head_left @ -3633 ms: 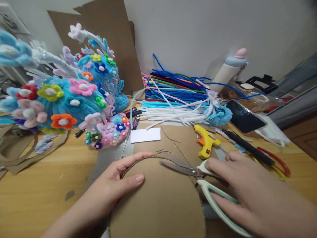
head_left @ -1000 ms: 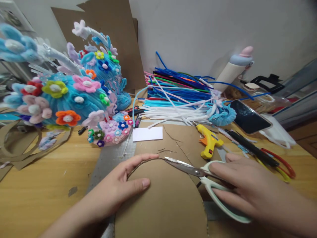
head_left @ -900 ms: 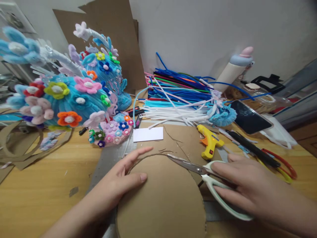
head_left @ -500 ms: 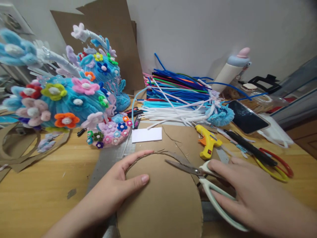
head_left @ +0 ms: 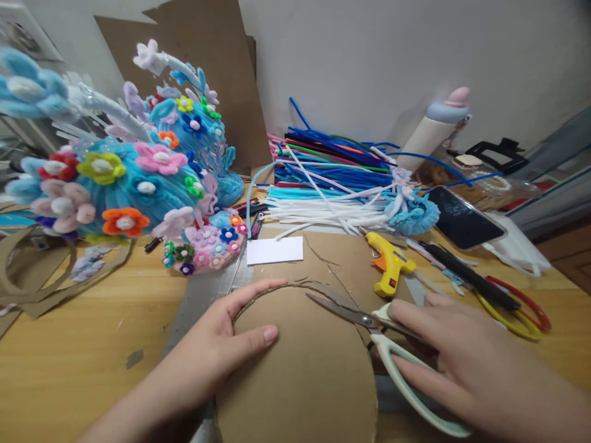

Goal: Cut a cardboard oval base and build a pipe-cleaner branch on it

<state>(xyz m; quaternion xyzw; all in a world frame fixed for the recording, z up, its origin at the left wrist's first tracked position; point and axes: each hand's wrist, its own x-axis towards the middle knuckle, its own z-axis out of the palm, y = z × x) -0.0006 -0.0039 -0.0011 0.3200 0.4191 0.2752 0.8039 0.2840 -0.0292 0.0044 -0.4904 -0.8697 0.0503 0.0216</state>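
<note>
Left fingers (head_left: 265, 336) pinched the rounded corrugated cardboard (head_left: 300, 369) toward the near edge of the desk (head_left: 92, 363); right fingers (head_left: 413, 317) gripped the scissors (head_left: 367, 320). Short, shallow snips seemed best.

Relative to the view about a second earlier, the scissors (head_left: 367, 320) at centre right are opened. The blades, then closed together at the rim of the round-edged cardboard piece (head_left: 300, 369), stand apart, the near blade (head_left: 337, 310) crossing the cardboard face. The lower handle loop (head_left: 399, 378) sits lower in the frame. The left index finger (head_left: 253, 292), then raised, lies along the rim near centre.
</note>
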